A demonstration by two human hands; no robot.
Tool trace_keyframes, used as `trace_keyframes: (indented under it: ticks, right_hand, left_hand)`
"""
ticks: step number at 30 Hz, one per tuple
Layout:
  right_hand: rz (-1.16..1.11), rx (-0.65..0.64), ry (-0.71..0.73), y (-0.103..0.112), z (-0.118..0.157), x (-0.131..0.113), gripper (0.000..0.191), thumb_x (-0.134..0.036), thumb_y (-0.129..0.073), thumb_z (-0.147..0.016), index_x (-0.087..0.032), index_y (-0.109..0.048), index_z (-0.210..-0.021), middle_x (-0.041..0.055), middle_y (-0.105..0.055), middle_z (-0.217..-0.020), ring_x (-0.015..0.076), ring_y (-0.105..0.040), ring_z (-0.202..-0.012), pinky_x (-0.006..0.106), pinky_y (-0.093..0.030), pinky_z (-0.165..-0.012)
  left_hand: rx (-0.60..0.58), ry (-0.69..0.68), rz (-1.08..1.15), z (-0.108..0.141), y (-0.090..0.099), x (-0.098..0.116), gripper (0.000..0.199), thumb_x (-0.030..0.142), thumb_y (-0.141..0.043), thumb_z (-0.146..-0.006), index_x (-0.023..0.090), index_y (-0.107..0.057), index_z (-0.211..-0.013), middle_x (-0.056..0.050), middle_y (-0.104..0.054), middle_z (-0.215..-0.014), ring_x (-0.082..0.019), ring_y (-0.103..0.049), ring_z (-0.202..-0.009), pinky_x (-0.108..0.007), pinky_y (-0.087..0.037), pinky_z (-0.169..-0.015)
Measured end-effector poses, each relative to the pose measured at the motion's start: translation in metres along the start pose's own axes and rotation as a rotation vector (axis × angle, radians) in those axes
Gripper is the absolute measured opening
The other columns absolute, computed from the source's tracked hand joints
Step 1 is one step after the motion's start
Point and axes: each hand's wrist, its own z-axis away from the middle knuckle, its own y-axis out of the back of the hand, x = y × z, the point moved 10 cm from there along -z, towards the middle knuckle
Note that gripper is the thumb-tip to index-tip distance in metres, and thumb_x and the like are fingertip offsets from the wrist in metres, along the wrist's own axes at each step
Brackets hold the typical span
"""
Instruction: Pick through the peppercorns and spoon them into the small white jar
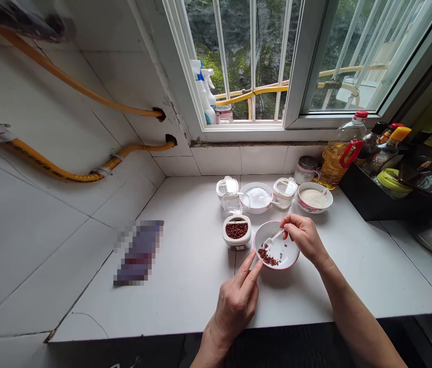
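Observation:
A white bowl with a pink rim (287, 258) stands on the counter, with reddish-brown peppercorns (268, 257) gathered at its lower left. My right hand (303, 236) pinches the handle of a small white spoon (270, 242), whose tip is down in the bowl near the peppercorns. Two outstretched fingers of my left hand (239, 296) touch the bowl's lower left rim; its other fingers are curled. Just left of the bowl sits an open square jar of peppercorns (236, 231), its clear lid raised.
Behind are a bowl of white grains (257, 197), two lidded jars (285, 190), (227, 186) and a bowl of pale powder (314, 198). An oil bottle (333, 158) and black rack (365, 197) stand right. A blurred dark object (139, 253) lies left.

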Motion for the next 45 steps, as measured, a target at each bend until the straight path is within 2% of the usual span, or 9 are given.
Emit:
trace_keyframes:
  ticks: [14,18,23,29,31,33,38,42,45]
  right_hand:
    - [-0.215,0.080,-0.068,0.008,-0.006,0.003,0.018,-0.034,-0.056,-0.062,-0.018,-0.064,-0.064,-0.0005,-0.060,-0.047,0.0113,-0.043,-0.046,0.025,-0.035,-0.048]
    - [-0.320,0.127,-0.021,0.006,-0.008,-0.004,0.018,-0.034,-0.059,-0.065,-0.018,-0.065,-0.069,0.0004,-0.064,-0.051,0.0108,-0.045,-0.045,0.025,-0.037,-0.047]
    - [-0.264,0.144,0.230,-0.011,0.004,-0.033,0.015,-0.032,-0.056,-0.085,-0.019,-0.064,-0.084,0.0023,-0.070,-0.067,0.0133,-0.056,-0.054,0.027,-0.046,-0.054]
    - [0.257,0.106,0.876,-0.048,0.046,-0.088,0.020,-0.010,-0.047,-0.093,-0.020,-0.064,-0.096,0.0050,-0.073,-0.080,0.0178,-0.063,-0.069,0.031,-0.049,-0.067]
    - [0.334,0.119,0.995,-0.048,0.056,-0.096,0.022,-0.007,-0.046,-0.092,-0.020,-0.063,-0.098,0.0056,-0.073,-0.080,0.0183,-0.061,-0.067,0.032,-0.049,-0.067]
    - [0.346,0.173,0.983,-0.036,0.055,-0.096,0.020,-0.009,-0.046,-0.093,-0.020,-0.062,-0.098,0.0057,-0.073,-0.080,0.0189,-0.062,-0.069,0.032,-0.050,-0.069]
    - [0.428,0.250,0.679,-0.001,0.031,-0.069,0.018,-0.014,-0.046,-0.091,-0.021,-0.061,-0.085,0.0027,-0.069,-0.071,0.0182,-0.062,-0.065,0.030,-0.045,-0.066]
    - [0.645,0.089,0.488,-0.013,0.013,-0.037,0.020,-0.014,-0.045,-0.085,-0.020,-0.062,-0.078,0.0038,-0.068,-0.068,0.0182,-0.060,-0.062,0.029,-0.039,-0.063]
    - [0.681,-0.025,0.449,-0.030,0.012,-0.027,0.020,-0.012,-0.044,-0.083,-0.020,-0.061,-0.079,0.0043,-0.069,-0.070,0.0177,-0.060,-0.064,0.028,-0.037,-0.064]
  left_hand:
    - [0.006,-0.002,0.003,-0.001,0.001,0.001,0.057,-0.005,-0.043,-0.090,0.011,-0.047,-0.145,-0.023,-0.055,-0.142,-0.024,-0.058,-0.131,-0.026,-0.060,-0.091]
    - [0.004,0.002,-0.003,-0.001,0.000,0.001,0.056,-0.004,-0.044,-0.090,0.010,-0.048,-0.144,-0.024,-0.056,-0.141,-0.024,-0.058,-0.130,-0.025,-0.060,-0.087]
    - [0.003,0.004,-0.001,0.000,0.000,0.000,0.058,-0.004,-0.043,-0.090,0.011,-0.045,-0.146,-0.023,-0.054,-0.143,-0.024,-0.058,-0.131,-0.026,-0.060,-0.090]
    - [0.006,-0.001,0.011,0.000,0.000,0.000,0.059,-0.003,-0.043,-0.091,0.011,-0.043,-0.148,-0.024,-0.053,-0.143,-0.025,-0.057,-0.131,-0.028,-0.060,-0.091]
    - [0.010,-0.004,0.012,0.000,0.000,0.001,0.058,-0.003,-0.043,-0.090,0.010,-0.044,-0.147,-0.024,-0.054,-0.143,-0.025,-0.057,-0.131,-0.028,-0.060,-0.091]
    - [0.012,-0.004,0.013,-0.001,0.001,0.001,0.057,-0.005,-0.044,-0.089,0.009,-0.047,-0.145,-0.025,-0.055,-0.142,-0.025,-0.058,-0.131,-0.027,-0.059,-0.091]
    - [-0.001,0.006,0.007,-0.002,0.001,0.001,0.055,-0.005,-0.044,-0.089,0.008,-0.050,-0.142,-0.024,-0.056,-0.141,-0.024,-0.059,-0.130,-0.026,-0.059,-0.091]
    - [-0.002,-0.001,0.010,-0.002,0.001,0.001,0.055,-0.006,-0.044,-0.089,0.008,-0.049,-0.142,-0.025,-0.055,-0.142,-0.024,-0.058,-0.131,-0.028,-0.058,-0.094]
    - [-0.003,0.003,0.007,0.000,0.000,0.001,0.057,-0.006,-0.044,-0.089,0.009,-0.048,-0.144,-0.025,-0.054,-0.142,-0.024,-0.058,-0.131,-0.028,-0.059,-0.092]
